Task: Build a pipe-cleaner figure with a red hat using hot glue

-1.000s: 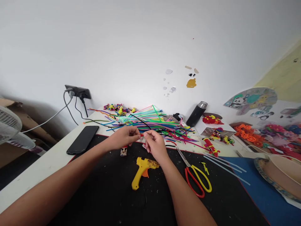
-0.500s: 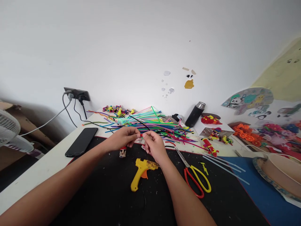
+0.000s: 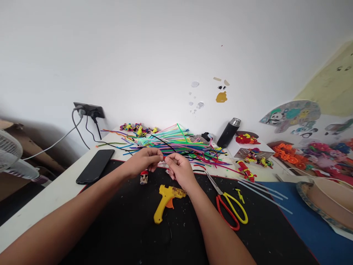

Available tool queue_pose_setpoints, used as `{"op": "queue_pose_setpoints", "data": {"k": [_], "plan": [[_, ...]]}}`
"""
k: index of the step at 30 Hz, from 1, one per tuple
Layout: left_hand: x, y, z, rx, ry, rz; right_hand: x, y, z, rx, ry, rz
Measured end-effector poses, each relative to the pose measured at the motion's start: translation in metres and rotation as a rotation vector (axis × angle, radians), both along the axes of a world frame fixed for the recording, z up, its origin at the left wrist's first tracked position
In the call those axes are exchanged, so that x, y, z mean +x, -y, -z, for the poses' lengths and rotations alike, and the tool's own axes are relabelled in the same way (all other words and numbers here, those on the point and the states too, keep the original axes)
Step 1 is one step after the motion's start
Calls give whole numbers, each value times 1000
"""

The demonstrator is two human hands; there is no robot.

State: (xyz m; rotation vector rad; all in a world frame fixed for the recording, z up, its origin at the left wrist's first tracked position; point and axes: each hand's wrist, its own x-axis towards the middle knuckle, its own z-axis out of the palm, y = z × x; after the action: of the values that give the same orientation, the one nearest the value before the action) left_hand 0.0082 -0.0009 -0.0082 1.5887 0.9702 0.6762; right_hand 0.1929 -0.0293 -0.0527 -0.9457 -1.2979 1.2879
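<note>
While the left hand (image 3: pixel 145 162) and right hand (image 3: pixel 181 170) pinch a small red piece (image 3: pixel 164 157) — mostly hidden from me — an uneven tug could make it slip free.

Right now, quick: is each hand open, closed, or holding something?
Left hand: closed, pinching a small red piece.
Right hand: closed, pinching the red piece too; anything else it holds is unclear.

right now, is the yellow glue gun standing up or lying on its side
On its side: the glue gun lies flat on the black mat, flank up.
</note>
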Motion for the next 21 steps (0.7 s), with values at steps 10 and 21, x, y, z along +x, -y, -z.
{"op": "queue_pose_setpoints", "data": {"k": [10, 21], "plan": [[1, 0, 4, -39, 56, -29, -1, 3, -6, 5, 26, 19], [-3, -2, 3, 176, -85, -5, 0, 3, -8, -72, -74, -3]]}}
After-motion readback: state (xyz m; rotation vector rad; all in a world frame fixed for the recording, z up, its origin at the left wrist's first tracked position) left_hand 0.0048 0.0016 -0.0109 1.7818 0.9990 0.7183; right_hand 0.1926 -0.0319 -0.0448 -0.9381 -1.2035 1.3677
